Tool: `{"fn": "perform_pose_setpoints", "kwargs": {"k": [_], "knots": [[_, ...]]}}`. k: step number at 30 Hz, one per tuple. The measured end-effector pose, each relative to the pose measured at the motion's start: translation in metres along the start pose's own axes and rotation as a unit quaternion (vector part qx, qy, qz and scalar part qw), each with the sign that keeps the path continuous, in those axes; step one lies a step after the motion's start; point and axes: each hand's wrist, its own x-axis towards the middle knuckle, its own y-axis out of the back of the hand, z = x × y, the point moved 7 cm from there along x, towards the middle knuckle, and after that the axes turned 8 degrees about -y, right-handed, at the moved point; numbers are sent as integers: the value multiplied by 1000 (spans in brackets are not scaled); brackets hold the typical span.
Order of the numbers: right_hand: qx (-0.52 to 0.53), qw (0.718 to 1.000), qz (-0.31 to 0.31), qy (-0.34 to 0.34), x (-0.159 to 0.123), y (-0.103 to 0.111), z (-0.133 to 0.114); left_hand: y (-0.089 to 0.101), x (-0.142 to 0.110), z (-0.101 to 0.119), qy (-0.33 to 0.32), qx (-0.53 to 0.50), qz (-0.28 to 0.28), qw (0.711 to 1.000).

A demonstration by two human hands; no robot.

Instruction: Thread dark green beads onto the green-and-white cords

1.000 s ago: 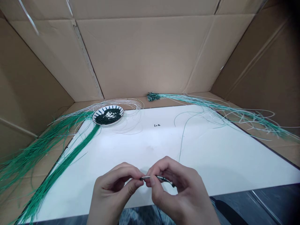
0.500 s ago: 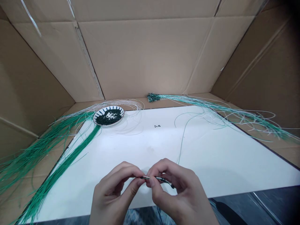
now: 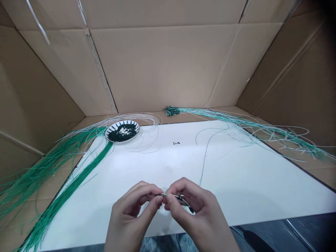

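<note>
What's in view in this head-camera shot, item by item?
cardboard box: one, tan, walls around and behind everything
white sheet: one, white, on the box floor
plate: one, white with dark blue pattern, far left of the sheet
dark green beads: many, dark green, heaped on the plate
loose beads: a few, dark, far middle of the sheet
strand bundles: several, green and white, spread left and far right
short strand: one, silvery and dark, between the hands
left hand: one, pinching the strand's left part
right hand: one, pinching its right part
</note>
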Motion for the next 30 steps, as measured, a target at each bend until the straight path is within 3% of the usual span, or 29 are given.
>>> {"fn": "perform_pose_setpoints", "kwargs": {"k": [3, 12, 20, 23, 30], "knots": [[-1, 1000, 1, 1, 3, 0, 3, -2, -1, 1, 0, 2, 28, 1000], [-14, 1000, -19, -1, 8, 2, 5, -7, 0, 8, -42, 29, 12, 999], [57, 998, -30, -1, 20, 4, 18, 0, 2, -22, 103, -24, 71, 992], [50, 998, -26, -4, 22, 6, 22, 1, 2, -26, 125, -34, 88, 988], [25, 999, -26, 5, 19, 8, 17, -2, 5, -9, 37, 11, 70, 997]]}}
